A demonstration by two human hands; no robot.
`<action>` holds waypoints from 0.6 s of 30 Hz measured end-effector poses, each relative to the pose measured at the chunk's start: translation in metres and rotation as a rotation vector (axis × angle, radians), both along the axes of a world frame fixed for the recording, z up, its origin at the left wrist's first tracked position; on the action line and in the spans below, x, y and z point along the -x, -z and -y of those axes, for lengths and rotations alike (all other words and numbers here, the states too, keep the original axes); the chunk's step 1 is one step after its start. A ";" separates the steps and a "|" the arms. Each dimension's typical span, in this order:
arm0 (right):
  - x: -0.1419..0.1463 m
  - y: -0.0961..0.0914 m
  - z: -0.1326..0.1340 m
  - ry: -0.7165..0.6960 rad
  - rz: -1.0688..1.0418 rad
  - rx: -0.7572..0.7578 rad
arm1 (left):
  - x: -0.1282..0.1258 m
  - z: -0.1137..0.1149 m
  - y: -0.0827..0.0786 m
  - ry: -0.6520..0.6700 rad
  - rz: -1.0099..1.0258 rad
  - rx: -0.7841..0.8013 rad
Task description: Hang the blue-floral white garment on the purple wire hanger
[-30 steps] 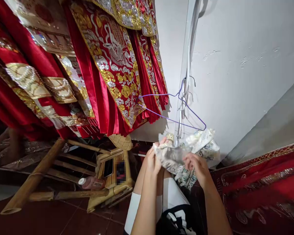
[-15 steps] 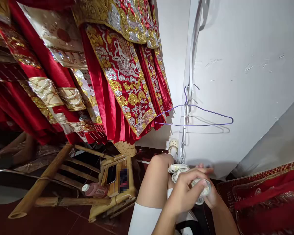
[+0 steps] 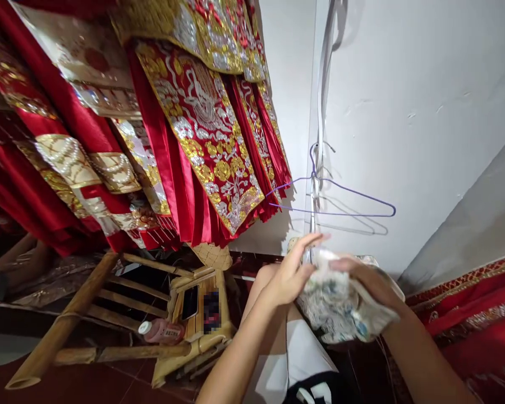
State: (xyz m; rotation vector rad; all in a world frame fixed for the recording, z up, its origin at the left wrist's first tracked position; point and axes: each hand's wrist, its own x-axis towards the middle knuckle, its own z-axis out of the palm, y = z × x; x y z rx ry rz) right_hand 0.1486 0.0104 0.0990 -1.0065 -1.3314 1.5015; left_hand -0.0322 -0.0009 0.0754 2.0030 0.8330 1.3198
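Observation:
A crumpled white cloth with a blue floral print (image 3: 334, 308) hangs over my lap, blurred by motion. My left hand (image 3: 292, 278) is at the cloth's left edge, fingers stretched forward and thumb apart. On the upper right, my right hand (image 3: 368, 278) has its fingers bent over the cloth; they are smeared, and part of the cloth spreads beyond them. A purple wire hanger (image 3: 353, 214) hangs bare on a white strap (image 3: 321, 106) against the wall, above and beyond both hands.
Red embroidered garments (image 3: 219, 146) hang at the left. Below them stands a bamboo chair (image 3: 206, 350) carrying a phone (image 3: 191, 303), a pink bottle (image 3: 162, 332) and a blurred-out item. Red fabric (image 3: 483, 331) lies at the right. A white wall (image 3: 425, 84) rises ahead.
The cloth, a small bunched roll between both hands before, has spread out into a larger loose shape. My hands have moved apart and upward, the left one opening its fingers.

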 end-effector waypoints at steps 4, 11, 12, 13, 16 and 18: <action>-0.006 0.004 0.006 -0.146 -0.060 0.251 | 0.010 -0.005 0.013 0.179 -0.238 0.080; -0.041 -0.012 -0.044 -0.054 0.076 -0.007 | 0.056 -0.017 0.034 0.077 -0.706 0.006; -0.043 -0.016 -0.053 0.067 0.162 -0.170 | 0.065 -0.022 0.033 0.044 -0.761 0.014; -0.043 -0.018 -0.062 0.202 0.256 -0.345 | 0.074 -0.027 0.029 0.004 -0.811 0.022; -0.039 -0.012 -0.090 0.446 0.455 -0.667 | 0.096 -0.043 0.015 -0.170 -0.938 0.030; -0.032 0.003 -0.110 0.408 0.490 -0.677 | 0.107 -0.052 0.007 -0.282 -0.987 0.033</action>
